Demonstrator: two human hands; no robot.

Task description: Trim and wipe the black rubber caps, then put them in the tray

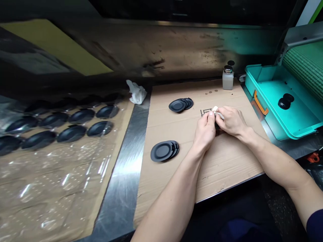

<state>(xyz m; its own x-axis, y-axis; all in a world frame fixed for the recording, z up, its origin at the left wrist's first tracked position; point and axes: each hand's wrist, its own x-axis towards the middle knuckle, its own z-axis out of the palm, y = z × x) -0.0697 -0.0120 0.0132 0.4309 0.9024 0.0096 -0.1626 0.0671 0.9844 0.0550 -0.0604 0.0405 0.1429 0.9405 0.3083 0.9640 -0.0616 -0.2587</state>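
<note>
My left hand (205, 129) and my right hand (230, 121) meet over the cardboard sheet (174, 188), both with curled fingers. A white cloth (219, 115) is pinched in my right hand, and its tip sticks up by my left thumb. Between the hands shows a bit of a black piece (217, 126), gripped by my left hand and mostly hidden. To the left, a fanned stack of black oval pieces (161, 151) lies on the cardboard, and a smaller fanned group of black oval pieces (178, 105) lies farther back.
A pump bottle (227, 79) stands at the cardboard's back edge. On the right is a teal bin (275, 116) holding black round parts (285, 102), beside a green conveyor belt (306, 64). A clear blister tray (58, 181) with rows of black pieces lies left, near crumpled tissue (137, 93).
</note>
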